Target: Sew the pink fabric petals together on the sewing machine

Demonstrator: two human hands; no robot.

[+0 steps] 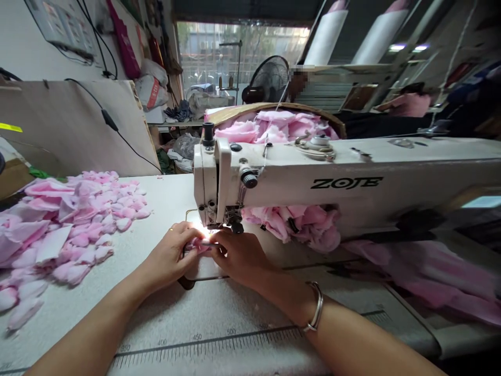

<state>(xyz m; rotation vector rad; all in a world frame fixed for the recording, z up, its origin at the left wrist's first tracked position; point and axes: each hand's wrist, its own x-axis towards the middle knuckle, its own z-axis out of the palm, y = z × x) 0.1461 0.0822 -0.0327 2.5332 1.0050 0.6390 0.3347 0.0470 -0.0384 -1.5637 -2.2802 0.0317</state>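
Observation:
Just below the needle area of a white sewing machine [274, 180], a small piece of pink fabric [200, 245] lies under a bright lamp glow. My left hand [174, 253] pinches this fabric from the left, thumb and fingers closed on it. Against its right side, my right hand [240, 258] is curled, with a thin metal tool [210, 244] sticking out from its fingertips towards the fabric. The tool's kind is not clear, as the fingers cover most of it. The machine head partly hides the needle and presser foot.
Many small pink fabric pieces [84, 224] are heaped on the table's left. Bunched pink fabric [293, 224] sits behind the machine arm, with more pink cloth [426, 271] at right. A fan [272, 78] and thread cones [326, 39] stand behind. A person [413, 99] sits in the background.

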